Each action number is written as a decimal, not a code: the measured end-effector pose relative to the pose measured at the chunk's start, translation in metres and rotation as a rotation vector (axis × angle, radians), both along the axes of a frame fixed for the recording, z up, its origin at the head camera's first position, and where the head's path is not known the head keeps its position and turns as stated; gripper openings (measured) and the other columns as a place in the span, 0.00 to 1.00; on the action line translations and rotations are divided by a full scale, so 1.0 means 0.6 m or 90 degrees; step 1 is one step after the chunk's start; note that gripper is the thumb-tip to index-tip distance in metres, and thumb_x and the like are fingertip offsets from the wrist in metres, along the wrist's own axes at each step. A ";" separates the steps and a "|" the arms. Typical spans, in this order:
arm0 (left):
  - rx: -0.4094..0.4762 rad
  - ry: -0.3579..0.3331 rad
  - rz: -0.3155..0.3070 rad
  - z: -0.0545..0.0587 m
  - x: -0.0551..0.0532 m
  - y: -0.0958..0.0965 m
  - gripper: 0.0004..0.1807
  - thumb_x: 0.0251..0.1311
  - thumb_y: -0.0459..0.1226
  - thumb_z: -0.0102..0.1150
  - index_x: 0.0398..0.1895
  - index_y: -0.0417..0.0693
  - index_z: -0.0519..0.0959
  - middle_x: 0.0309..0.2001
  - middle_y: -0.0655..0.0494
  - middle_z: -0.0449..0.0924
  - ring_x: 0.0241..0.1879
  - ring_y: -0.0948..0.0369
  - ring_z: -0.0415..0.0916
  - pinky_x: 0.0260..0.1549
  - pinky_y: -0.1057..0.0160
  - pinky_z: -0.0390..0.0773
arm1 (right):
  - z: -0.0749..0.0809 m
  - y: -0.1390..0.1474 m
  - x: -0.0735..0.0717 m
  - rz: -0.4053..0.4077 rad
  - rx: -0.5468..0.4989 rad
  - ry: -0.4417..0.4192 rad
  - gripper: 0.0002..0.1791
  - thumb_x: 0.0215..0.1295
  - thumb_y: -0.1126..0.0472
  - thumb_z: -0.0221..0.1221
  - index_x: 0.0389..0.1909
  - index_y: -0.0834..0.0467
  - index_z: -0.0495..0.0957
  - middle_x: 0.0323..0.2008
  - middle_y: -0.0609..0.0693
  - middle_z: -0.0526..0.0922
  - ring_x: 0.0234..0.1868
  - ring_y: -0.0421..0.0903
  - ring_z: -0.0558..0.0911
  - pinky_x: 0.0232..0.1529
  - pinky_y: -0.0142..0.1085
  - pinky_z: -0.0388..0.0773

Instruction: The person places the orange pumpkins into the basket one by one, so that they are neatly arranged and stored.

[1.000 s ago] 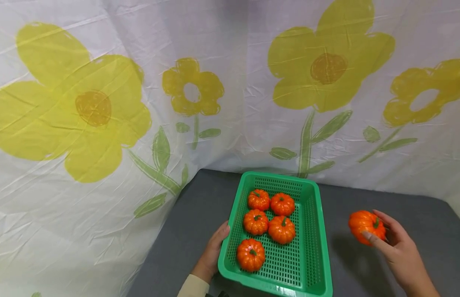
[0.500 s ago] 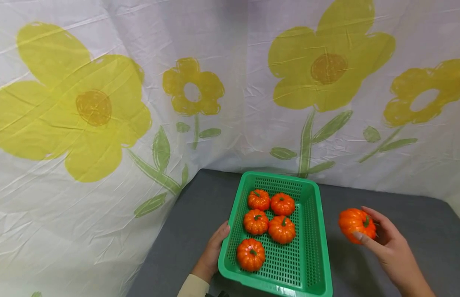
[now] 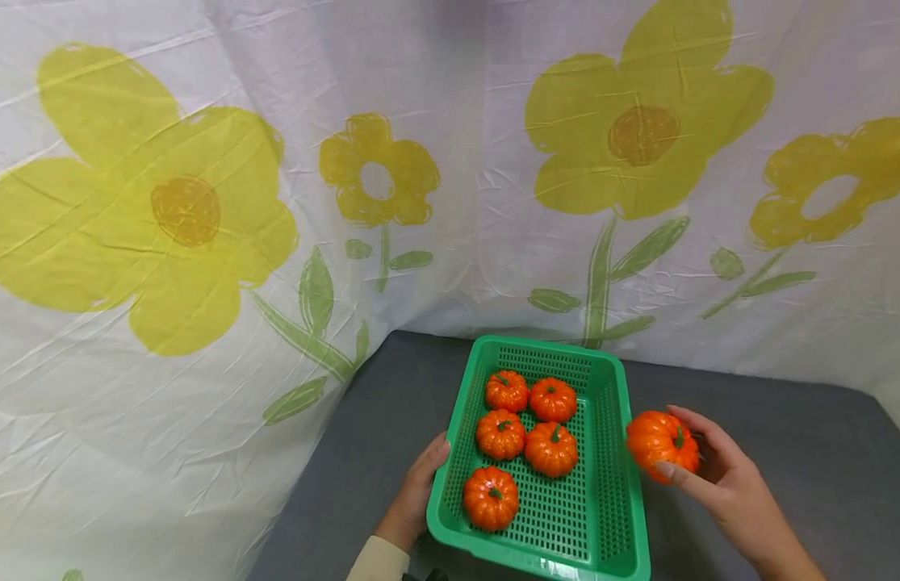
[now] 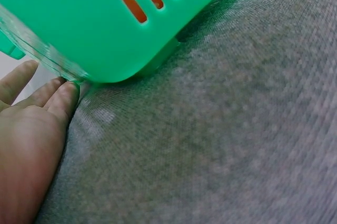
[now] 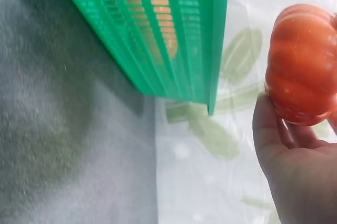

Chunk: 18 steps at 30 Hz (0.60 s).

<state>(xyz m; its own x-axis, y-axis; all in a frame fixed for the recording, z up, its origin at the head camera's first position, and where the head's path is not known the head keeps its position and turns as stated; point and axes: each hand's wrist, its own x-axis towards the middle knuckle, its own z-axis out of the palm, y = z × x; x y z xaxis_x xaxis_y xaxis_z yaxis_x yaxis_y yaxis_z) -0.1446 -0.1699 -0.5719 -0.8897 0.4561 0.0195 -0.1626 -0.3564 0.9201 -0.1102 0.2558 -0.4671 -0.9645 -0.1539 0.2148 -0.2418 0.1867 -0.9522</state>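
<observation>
A green plastic basket (image 3: 631, 484) with slotted walls stands on the dark grey tabletop. Inside it, towards its left side, lie several small orange pumpkins (image 3: 551, 449) with green stems. My left hand (image 3: 418, 488) holds the basket by its left side; in the left wrist view its fingertips (image 4: 66, 95) touch the green wall near an edge. Another orange pumpkin (image 3: 660, 444) is gripped between the thumb and fingers of my right hand (image 3: 726, 476), above the table beside the basket's right rim. The right wrist view shows this pumpkin (image 5: 303, 66) raised off the table.
Dark grey cloth covers the table (image 3: 805, 452), which extends on both sides of the basket. A white curtain (image 3: 464, 161) with yellow flowers hangs behind and to the left. The basket's raised rim lies just left of the held pumpkin.
My right hand has carried its pumpkin leftward, from well right of the basket up to its right rim. The left hand, the basket and the pumpkins in it have stayed in place.
</observation>
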 end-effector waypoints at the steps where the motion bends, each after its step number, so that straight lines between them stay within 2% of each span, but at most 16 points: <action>1: 0.001 -0.002 -0.002 0.000 0.000 0.000 0.38 0.88 0.51 0.29 0.90 0.40 0.44 0.85 0.37 0.52 0.80 0.47 0.58 0.76 0.50 0.65 | 0.001 -0.005 0.001 0.006 0.002 -0.001 0.38 0.75 0.77 0.63 0.82 0.58 0.65 0.66 0.48 0.76 0.55 0.42 0.84 0.47 0.35 0.87; 9: 0.007 0.002 -0.005 0.002 -0.001 -0.001 0.37 0.88 0.51 0.28 0.90 0.40 0.45 0.84 0.36 0.53 0.80 0.45 0.58 0.75 0.50 0.66 | 0.005 -0.040 0.003 0.058 0.040 0.043 0.37 0.73 0.77 0.65 0.80 0.62 0.66 0.66 0.50 0.76 0.55 0.45 0.84 0.48 0.38 0.88; 18: 0.004 0.005 -0.008 0.002 0.000 -0.001 0.37 0.88 0.51 0.28 0.90 0.40 0.45 0.84 0.36 0.52 0.80 0.45 0.58 0.75 0.49 0.65 | -0.002 -0.074 0.001 0.115 0.026 0.072 0.38 0.70 0.79 0.67 0.78 0.62 0.68 0.66 0.53 0.76 0.57 0.45 0.83 0.50 0.36 0.86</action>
